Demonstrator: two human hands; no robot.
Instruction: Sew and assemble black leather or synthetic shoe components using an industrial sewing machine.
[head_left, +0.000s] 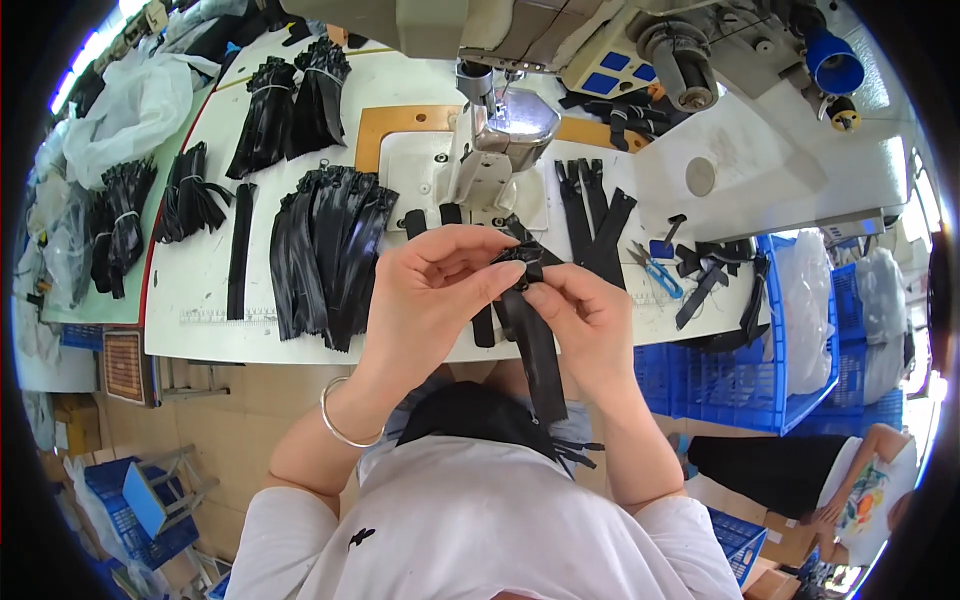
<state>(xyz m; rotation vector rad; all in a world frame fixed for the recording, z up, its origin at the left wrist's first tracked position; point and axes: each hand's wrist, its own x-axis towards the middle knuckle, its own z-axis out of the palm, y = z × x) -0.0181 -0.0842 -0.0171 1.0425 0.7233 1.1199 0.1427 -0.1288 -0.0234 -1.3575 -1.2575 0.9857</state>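
Observation:
Both of my hands meet over the table's front edge, just below the sewing machine head (505, 135). Between them hangs a black zipper (540, 365), its lower end dangling over my lap. My left hand (440, 285) pinches the upper end with thumb and fingers, and my right hand (580, 315) grips it slightly lower. The exact part under the fingertips is hidden. To the left of my hands lies a large fanned pile of black zippers (330, 255). Several loose zippers (600, 215) rest beyond my right hand.
Tied zipper bundles (265, 115) lie at the table's back left. Blue thread snips (660, 277) sit right, beside black scraps (715, 275). A blue crate (700, 385) with plastic bags stands by the right edge. Another person (840, 495) is at the lower right.

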